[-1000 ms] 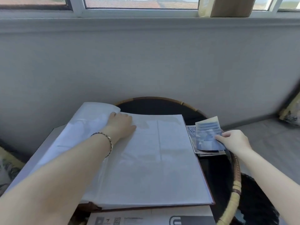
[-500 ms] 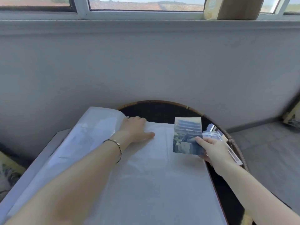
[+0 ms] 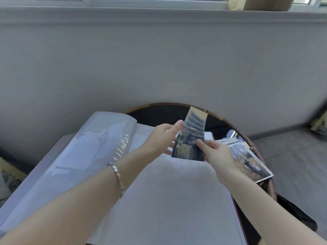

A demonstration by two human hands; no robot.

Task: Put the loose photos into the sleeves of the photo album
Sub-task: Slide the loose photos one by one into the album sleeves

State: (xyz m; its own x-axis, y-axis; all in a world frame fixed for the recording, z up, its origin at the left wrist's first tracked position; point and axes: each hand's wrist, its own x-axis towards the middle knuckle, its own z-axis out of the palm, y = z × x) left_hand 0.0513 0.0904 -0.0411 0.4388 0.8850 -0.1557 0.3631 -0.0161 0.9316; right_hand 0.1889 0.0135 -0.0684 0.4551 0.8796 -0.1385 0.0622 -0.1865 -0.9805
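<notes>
At the left of my feed, the photo album (image 3: 159, 200) lies open on the round table (image 3: 247, 138), its left-hand leaf (image 3: 99, 138) arching up glossy while the right-hand page lies flat and pale. The left forearm crosses that page, a silver bracelet (image 3: 116, 175) on the wrist. The left hand (image 3: 159, 138) reaches to the photo (image 3: 191, 138): its forefinger lies straight along the print's left edge and the other fingers pass behind, so I cannot tell whether it grasps or only steadies. The photo, showing a tiered building, is held upright and slightly bowed in the air above the far part of the right page. The right hand (image 3: 215, 154) pinches its lower right corner, thumb in front. Further right, a stack of loose photos (image 3: 247, 161) rests by the table's wicker rim.
</notes>
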